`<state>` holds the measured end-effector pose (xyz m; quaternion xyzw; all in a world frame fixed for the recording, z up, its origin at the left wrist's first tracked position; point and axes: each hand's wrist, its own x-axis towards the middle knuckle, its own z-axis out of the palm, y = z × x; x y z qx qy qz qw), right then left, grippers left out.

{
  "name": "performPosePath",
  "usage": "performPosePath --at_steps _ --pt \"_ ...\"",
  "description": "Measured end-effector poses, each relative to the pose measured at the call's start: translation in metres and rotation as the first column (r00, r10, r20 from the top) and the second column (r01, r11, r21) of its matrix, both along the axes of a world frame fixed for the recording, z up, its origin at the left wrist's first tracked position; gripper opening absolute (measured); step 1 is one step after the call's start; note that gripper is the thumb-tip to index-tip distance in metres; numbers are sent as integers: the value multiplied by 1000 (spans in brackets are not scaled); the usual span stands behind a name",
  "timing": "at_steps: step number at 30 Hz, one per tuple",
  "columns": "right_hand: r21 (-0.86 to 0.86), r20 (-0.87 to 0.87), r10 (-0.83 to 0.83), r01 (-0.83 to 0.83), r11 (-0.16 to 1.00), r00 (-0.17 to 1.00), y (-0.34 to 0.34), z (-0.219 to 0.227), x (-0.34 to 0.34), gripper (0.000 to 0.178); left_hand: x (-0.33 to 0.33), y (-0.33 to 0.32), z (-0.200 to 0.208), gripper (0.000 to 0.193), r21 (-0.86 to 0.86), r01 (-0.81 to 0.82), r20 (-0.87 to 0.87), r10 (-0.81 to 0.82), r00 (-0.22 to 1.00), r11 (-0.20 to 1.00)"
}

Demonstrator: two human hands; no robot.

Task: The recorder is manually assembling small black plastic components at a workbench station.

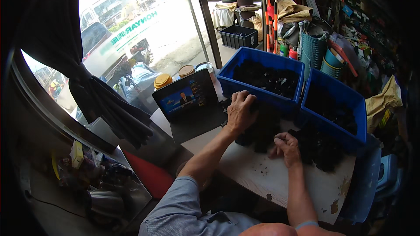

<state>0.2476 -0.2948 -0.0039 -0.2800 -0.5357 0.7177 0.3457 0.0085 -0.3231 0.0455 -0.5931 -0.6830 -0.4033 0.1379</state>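
Observation:
Small black parts lie in a dark heap point(262, 126) across the white table, too dark to tell their kind. Above the heap's far side, near the blue bin, is my left hand point(241, 111). Its fingers bend downward and look closed, with the tips hidden among the dark parts. Closer to me, my right hand point(287, 149) rests at the near edge of the heap, thumb and fingers curled together in a pinch. Whatever either hand holds cannot be made out. A second dark pile point(321, 148) sits to the right of my right hand.
Two blue bins, a far one point(227, 81) and a right one point(362, 126), hold black parts. A tablet point(186, 98) with a lit screen stands at the left. Behind it are lidded tubs point(163, 81). The table's near surface point(249, 170) is worn. A metal kettle point(105, 203) sits lower left.

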Motion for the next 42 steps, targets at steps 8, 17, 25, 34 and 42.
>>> performPosePath --at_steps 8,17,25,34,42 --pt "-17 -78 54 -56 998 996 34 -12 -29 16 -24 29 -38 50 55 -27 -15 28 1000 998" --pt "42 -38 54 -53 998 998 107 -54 -50 19 -49 95 -77 52 216 40 -68 -26 997 976" --pt "-21 9 15 -15 1000 1000 104 -113 -18 22 8 56 -126 23 316 278 -170 -235 957 907" --pt "2 17 -7 7 1000 1000 85 -107 -8 21 51 -13 -164 31 -127 330 -211 -351 912 935" --pt "27 -50 -141 142 989 989 73 -108 14 20 85 -14 -159 25 -121 334 -198 -352 915 935"
